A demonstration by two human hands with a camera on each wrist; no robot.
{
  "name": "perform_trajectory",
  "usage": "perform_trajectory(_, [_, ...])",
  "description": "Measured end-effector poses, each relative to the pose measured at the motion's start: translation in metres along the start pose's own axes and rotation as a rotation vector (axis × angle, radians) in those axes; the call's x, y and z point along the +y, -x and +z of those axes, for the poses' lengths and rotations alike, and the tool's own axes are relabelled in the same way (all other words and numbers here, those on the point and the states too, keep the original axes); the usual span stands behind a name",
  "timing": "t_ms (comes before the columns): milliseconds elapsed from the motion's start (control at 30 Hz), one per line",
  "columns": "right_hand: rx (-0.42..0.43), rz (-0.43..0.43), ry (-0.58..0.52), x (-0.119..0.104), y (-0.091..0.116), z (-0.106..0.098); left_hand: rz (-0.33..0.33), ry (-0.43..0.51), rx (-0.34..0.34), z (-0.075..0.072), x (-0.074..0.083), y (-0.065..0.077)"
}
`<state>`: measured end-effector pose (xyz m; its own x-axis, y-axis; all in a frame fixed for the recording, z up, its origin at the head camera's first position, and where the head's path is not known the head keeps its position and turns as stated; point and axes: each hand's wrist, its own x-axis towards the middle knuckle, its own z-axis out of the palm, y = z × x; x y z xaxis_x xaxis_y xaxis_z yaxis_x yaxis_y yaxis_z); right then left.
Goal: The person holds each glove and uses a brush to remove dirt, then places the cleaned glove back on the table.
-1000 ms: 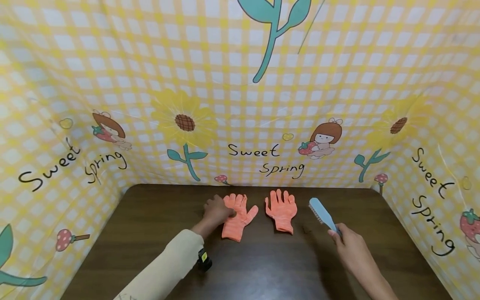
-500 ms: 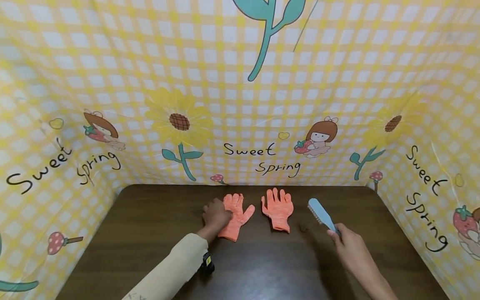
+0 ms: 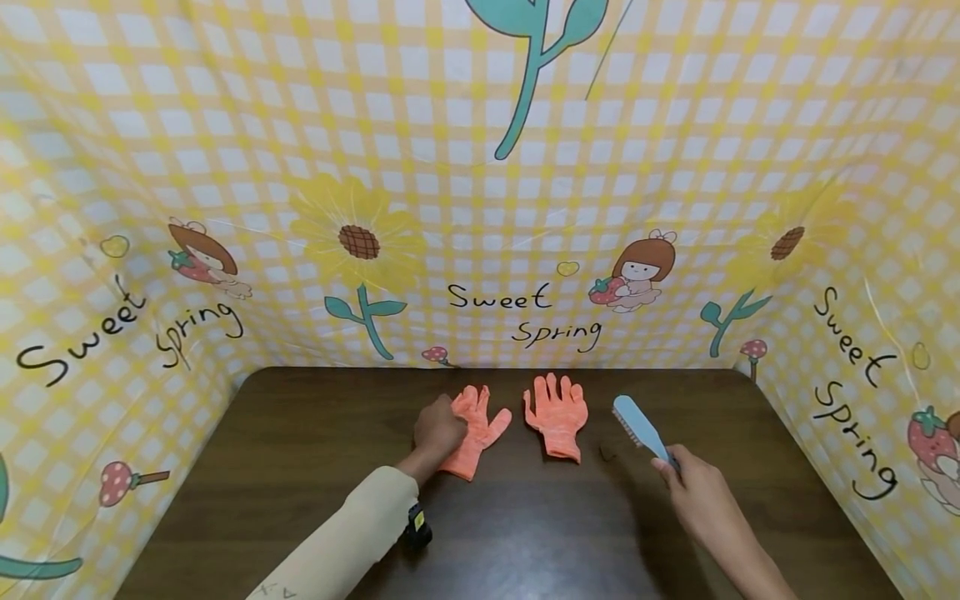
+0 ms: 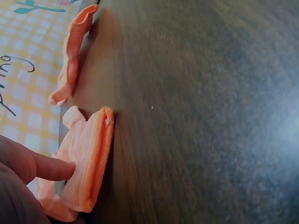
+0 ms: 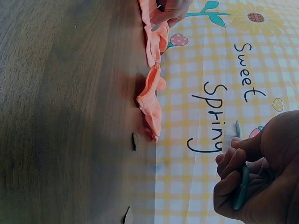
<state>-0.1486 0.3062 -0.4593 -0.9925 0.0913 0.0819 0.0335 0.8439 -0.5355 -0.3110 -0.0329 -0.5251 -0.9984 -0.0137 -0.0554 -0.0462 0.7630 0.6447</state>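
Two orange knitted gloves lie on the dark wood table: the left glove (image 3: pixel 471 433) under my left hand (image 3: pixel 438 433), the right glove (image 3: pixel 557 417) beside it. My left fingers are curled at the left glove's palm. In the left wrist view the thumb (image 4: pixel 56 169) touches the glove near its cuff, and a small dark leaf-like piece (image 4: pixel 60 186) shows behind it, pinched and partly hidden. My right hand (image 3: pixel 701 492) grips the handle of a light blue brush (image 3: pixel 637 423) with pale bristles, held over the table to the right of both gloves.
Small brown leaf-like bits (image 5: pixel 135 141) lie on the table (image 3: pixel 525 533) near the right glove. A yellow checked cloth (image 3: pixel 495 233) with printed flowers stands behind the table and along both sides. A black device (image 3: pixel 417 525) is strapped to my left wrist.
My left hand has shifted slightly over the left glove, its fingers curling in more. The dark piece seen at its fingertips is now hidden in the head view. The brush barely moves.
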Motion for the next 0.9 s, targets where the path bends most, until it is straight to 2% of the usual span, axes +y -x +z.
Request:
perform_trajectory(300, [0.001, 0.005, 0.005, 0.001, 0.000, 0.000, 0.043, -0.016, -0.031, -0.002, -0.004, -0.005])
perform_trajectory(467, [-0.005, 0.011, -0.005, 0.001, 0.000, 0.001, 0.077, -0.060, -0.021, -0.004, -0.002, -0.005])
perform_trajectory(633, [0.004, 0.000, 0.003, 0.002, -0.001, 0.001, 0.071, -0.017, -0.046, -0.004, -0.004, -0.006])
perform_trajectory(700, [-0.001, 0.007, 0.003, 0.003, -0.001, 0.000, 0.055, 0.052, -0.059, -0.005, -0.006, -0.007])
perform_trajectory(767, [-0.005, 0.014, 0.005, 0.003, -0.002, -0.001, 0.035, 0.190, -0.088, -0.005, -0.009, -0.008])
perform_trajectory(833, [-0.012, 0.029, 0.000, 0.003, -0.002, -0.003, -0.002, 0.415, -0.134, -0.006, -0.011, -0.007])
perform_trajectory(900, [-0.011, 0.046, -0.006, 0.003, -0.003, -0.004, -0.037, 0.714, -0.186, -0.009, -0.014, -0.007])
